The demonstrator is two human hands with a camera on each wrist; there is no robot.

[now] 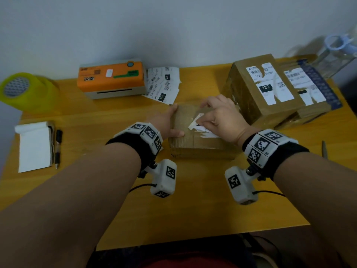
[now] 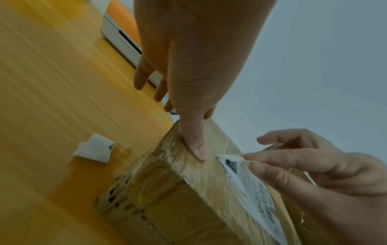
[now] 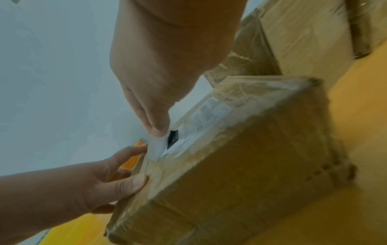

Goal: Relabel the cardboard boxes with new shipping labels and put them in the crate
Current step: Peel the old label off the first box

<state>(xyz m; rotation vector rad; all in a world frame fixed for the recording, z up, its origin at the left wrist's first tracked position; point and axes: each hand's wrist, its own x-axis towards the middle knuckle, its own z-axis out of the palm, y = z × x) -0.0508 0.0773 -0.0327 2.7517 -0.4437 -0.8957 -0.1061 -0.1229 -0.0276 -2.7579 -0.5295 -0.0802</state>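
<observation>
A small taped cardboard box [image 1: 193, 144] lies in the middle of the wooden table [image 1: 96, 117]. My left hand [image 1: 170, 120] steadies its left edge, with the thumb flat on top and straight fingers down the side, as the left wrist view [image 2: 188, 116] also shows. My right hand [image 1: 218, 117] pinches the torn, partly lifted corner of the old white label [image 1: 195, 125] between thumb and forefinger. In the right wrist view the right hand [image 3: 155, 126] lifts the old label [image 3: 178, 144] off the box [image 3: 240, 174]. The rest of the label [image 2: 251, 187] still sticks to the top.
Behind stand an orange label printer [image 1: 111, 80] and loose printed labels [image 1: 163, 84]. At the right sit two bigger boxes [image 1: 264, 88] [image 1: 313, 89] with torn labels. A tape roll [image 1: 17, 89], notepad [image 1: 34, 146] and pen [image 1: 58, 147] lie left. A label scrap [image 2: 94, 149] lies beside the box.
</observation>
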